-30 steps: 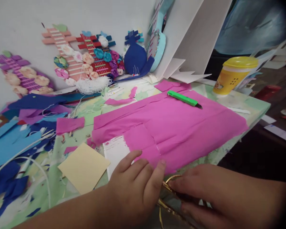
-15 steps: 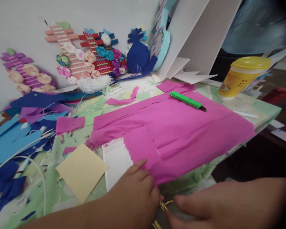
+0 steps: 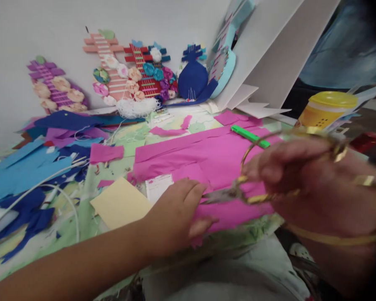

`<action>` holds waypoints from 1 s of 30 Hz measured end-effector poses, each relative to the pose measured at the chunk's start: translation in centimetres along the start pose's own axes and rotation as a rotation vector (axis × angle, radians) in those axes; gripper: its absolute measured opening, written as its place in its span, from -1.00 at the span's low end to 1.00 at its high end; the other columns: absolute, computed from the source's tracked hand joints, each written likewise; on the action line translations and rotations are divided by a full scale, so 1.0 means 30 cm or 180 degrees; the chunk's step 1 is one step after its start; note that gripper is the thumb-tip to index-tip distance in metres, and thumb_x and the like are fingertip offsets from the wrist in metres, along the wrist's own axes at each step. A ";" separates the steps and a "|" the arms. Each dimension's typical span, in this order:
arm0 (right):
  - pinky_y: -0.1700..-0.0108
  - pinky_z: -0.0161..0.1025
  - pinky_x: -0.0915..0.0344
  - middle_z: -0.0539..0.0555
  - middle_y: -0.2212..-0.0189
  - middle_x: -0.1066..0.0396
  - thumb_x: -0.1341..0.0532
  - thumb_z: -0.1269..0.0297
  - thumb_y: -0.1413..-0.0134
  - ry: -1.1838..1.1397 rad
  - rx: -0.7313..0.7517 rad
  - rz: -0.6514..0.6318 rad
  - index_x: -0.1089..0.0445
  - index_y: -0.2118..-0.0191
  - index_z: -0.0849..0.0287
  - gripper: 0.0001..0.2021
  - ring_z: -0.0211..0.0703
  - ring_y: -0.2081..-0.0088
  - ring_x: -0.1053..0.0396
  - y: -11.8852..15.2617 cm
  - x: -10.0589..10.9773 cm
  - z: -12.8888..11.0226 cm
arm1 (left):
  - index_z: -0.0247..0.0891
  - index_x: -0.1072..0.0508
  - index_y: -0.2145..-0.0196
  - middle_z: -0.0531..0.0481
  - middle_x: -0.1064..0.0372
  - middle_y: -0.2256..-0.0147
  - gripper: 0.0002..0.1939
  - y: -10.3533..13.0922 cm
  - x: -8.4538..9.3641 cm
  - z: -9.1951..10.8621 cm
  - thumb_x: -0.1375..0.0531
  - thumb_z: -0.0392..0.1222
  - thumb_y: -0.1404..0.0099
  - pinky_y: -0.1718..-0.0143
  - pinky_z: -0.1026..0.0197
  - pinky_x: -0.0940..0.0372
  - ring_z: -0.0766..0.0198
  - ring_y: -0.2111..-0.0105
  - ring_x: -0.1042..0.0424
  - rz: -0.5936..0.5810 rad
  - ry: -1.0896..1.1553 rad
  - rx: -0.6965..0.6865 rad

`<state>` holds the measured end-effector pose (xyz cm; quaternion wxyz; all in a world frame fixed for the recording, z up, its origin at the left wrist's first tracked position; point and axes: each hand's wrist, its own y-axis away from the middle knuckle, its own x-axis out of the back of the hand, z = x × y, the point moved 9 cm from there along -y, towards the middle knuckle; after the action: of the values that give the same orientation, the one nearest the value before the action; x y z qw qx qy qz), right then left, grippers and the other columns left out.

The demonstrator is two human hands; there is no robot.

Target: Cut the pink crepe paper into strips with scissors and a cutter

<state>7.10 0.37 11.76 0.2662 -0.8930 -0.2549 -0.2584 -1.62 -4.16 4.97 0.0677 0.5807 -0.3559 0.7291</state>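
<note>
My right hand (image 3: 319, 188), smeared by motion, grips a pair of scissors (image 3: 227, 194) by its gold-coloured loop handles. The blades point left, close to the fingertips of my left hand, over a large pink sheet of cloth or crepe paper (image 3: 181, 146). My left hand (image 3: 178, 213) lies on the near left part of this sheet, fingers bent and thumb reaching to the right, with pink material between them; a small pink edge shows below the thumb. Just left of it are a white card (image 3: 158, 184) and a pale yellow paper square (image 3: 122, 205).
A green box cutter (image 3: 250, 136) lies on the sheet's far part. Blue scraps (image 3: 25, 167) and a white cable (image 3: 65, 194) cover the left side. Decorated guitar shapes (image 3: 109, 79) lean on the wall. A yellow cup (image 3: 326, 110) stands at the right, near white boards (image 3: 269, 54).
My right hand has risen from the near edge and brought the scissors up over the pink sheet. My left hand has shifted slightly, its thumb now showing. The view has turned a little left.
</note>
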 end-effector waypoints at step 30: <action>0.68 -0.36 0.03 -0.07 0.75 0.00 0.12 -0.26 0.12 -0.2427 -0.2488 0.0615 -0.06 0.64 0.13 -0.49 -0.37 0.71 0.02 -0.176 -0.210 0.450 | -0.29 -0.35 0.30 -0.13 -0.33 0.19 -0.83 0.064 -0.118 0.085 -0.07 -0.21 -0.13 0.12 -0.02 -0.11 0.09 0.21 -0.30 -0.0671 -0.0315 -0.0856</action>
<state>3.72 10.40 0.03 -0.1735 -0.9749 -0.1352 0.0334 0.54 -5.99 1.14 0.2031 0.6357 -0.3903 0.6343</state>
